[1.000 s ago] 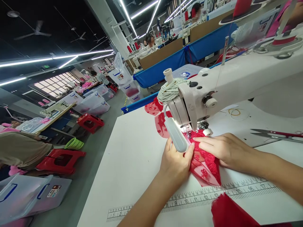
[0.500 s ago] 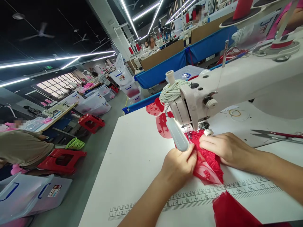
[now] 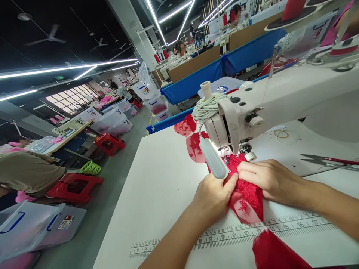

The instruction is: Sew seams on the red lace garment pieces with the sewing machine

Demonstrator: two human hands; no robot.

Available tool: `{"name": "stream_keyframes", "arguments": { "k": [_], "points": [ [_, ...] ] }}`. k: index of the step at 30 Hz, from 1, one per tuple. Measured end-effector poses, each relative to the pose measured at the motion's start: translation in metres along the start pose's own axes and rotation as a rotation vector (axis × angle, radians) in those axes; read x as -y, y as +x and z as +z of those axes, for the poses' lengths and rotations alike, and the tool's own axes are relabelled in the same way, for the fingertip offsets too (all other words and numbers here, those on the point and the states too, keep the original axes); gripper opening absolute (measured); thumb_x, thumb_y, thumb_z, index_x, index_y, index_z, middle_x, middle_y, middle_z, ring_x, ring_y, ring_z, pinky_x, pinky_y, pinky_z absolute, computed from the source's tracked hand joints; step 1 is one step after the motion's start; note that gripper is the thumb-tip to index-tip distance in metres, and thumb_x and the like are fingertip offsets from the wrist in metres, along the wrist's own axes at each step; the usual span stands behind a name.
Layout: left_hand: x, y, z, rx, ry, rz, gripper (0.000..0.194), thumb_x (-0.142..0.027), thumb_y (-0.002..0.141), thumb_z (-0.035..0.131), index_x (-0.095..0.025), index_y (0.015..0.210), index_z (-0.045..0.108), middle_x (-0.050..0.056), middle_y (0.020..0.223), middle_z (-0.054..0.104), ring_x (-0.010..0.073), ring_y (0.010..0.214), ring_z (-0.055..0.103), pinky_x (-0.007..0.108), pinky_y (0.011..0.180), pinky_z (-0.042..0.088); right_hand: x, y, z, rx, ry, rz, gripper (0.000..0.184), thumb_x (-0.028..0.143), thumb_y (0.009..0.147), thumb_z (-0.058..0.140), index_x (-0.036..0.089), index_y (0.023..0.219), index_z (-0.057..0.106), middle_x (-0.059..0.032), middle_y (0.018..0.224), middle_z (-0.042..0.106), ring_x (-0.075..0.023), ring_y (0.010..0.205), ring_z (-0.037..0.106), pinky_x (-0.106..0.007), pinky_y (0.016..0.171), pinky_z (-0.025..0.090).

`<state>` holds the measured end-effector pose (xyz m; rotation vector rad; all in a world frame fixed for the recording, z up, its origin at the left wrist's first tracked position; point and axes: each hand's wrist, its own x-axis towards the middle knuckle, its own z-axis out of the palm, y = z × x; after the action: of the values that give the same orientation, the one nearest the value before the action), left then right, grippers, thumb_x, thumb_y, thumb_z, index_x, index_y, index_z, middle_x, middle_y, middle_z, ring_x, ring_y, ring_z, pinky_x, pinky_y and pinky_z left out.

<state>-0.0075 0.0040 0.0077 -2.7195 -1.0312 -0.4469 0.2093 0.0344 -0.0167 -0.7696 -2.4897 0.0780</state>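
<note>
Red lace fabric (image 3: 249, 192), part of it sheer, lies under the needle of a white sewing machine (image 3: 297, 93). My left hand (image 3: 214, 192) grips the fabric's left edge just below the presser foot, thumb pressed down on it. On the lace's right side, my right hand (image 3: 266, 177) pinches it with bent fingers, close to my left thumb. A grey lamp (image 3: 213, 158) on a bendy neck hangs in front of the needle and hides part of the stitching spot and some left fingers. Sheer red pieces (image 3: 196, 147) trail out behind the machine head.
Thread snips (image 3: 331, 161) lie at the right, near a loose elastic ring (image 3: 281, 133). A printed ruler (image 3: 221, 239) runs along the table's front, with a darker red cloth (image 3: 276, 250) below it. Plastic bins (image 3: 67, 231), red stools (image 3: 77, 188) and co-workers are beyond.
My left thumb has shifted right across the lace, nearer my right fingers. The fabric's lower edge has folded slightly differently. The camera view has moved a little.
</note>
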Motion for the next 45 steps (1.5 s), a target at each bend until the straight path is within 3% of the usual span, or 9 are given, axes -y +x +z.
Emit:
{"name": "stream_keyframes", "arguments": {
  "k": [4,8,18,26,30,41,45],
  "points": [
    [0.002,-0.004,-0.001,-0.021,0.023,0.021,0.046,-0.041,0.102,0.034,-0.009,0.123,0.061,0.017,0.098,0.062,0.0217,0.076,0.055,0.031,0.056,0.048,0.001,0.0,-0.002,-0.011,-0.014,-0.003,0.02,0.001,0.072,0.042,0.021,0.071,0.045,-0.0003,0.073,0.048,-0.0147,0.055,0.034,-0.032,0.051,0.019],
    [0.001,-0.005,-0.004,0.0,0.039,0.027,0.041,-0.03,0.1,0.037,-0.007,0.124,0.061,0.017,0.097,0.063,0.0224,0.072,0.054,0.032,0.052,0.046,0.001,0.001,-0.002,-0.023,-0.02,-0.004,0.023,-0.001,0.065,0.041,0.021,0.071,0.044,-0.0004,0.074,0.048,-0.0151,0.056,0.034,-0.033,0.051,0.019],
    [-0.005,-0.003,-0.004,0.032,-0.001,0.045,0.049,-0.032,0.092,0.043,-0.002,0.128,0.057,0.021,0.1,0.061,0.0258,0.075,0.052,0.04,0.064,0.05,-0.003,-0.001,0.002,-0.045,-0.041,-0.004,0.02,0.001,0.073,0.042,0.021,0.074,0.046,-0.0006,0.074,0.049,-0.0145,0.056,0.038,-0.032,0.052,0.021],
    [-0.005,-0.003,-0.002,-0.015,0.028,0.044,0.048,-0.03,0.091,0.041,-0.002,0.126,0.058,0.023,0.108,0.062,0.0259,0.077,0.051,0.039,0.063,0.049,0.002,0.005,-0.014,-0.012,-0.08,-0.037,0.02,0.001,0.073,0.043,0.02,0.073,0.047,-0.0004,0.072,0.052,-0.0137,0.054,0.043,-0.029,0.05,0.026],
    [-0.005,-0.002,0.001,0.001,0.053,0.019,0.049,-0.029,0.09,0.043,-0.003,0.129,0.056,0.023,0.112,0.061,0.0269,0.08,0.051,0.039,0.063,0.05,0.002,0.007,-0.016,-0.059,-0.103,-0.042,0.021,0.0,0.072,0.042,0.021,0.071,0.045,0.0007,0.068,0.05,-0.0132,0.051,0.042,-0.028,0.047,0.023],
    [-0.005,0.002,0.003,-0.103,0.049,0.002,0.054,-0.043,0.092,0.046,-0.002,0.123,0.062,0.021,0.102,0.066,0.0296,0.082,0.055,0.041,0.063,0.052,0.0,0.006,-0.013,-0.017,-0.13,0.034,0.024,-0.002,0.067,0.04,0.021,0.072,0.044,-0.0002,0.071,0.055,-0.0132,0.051,0.042,-0.029,0.047,0.021],
    [-0.003,0.001,0.005,-0.154,0.09,0.028,0.039,-0.028,0.09,0.049,-0.004,0.117,0.065,0.018,0.094,0.067,0.0265,0.074,0.057,0.036,0.054,0.047,0.004,0.005,-0.018,0.026,-0.109,0.069,0.025,0.0,0.065,0.041,0.021,0.076,0.048,-0.0009,0.079,0.058,-0.0124,0.05,0.04,-0.029,0.048,0.019]
  ]
}}
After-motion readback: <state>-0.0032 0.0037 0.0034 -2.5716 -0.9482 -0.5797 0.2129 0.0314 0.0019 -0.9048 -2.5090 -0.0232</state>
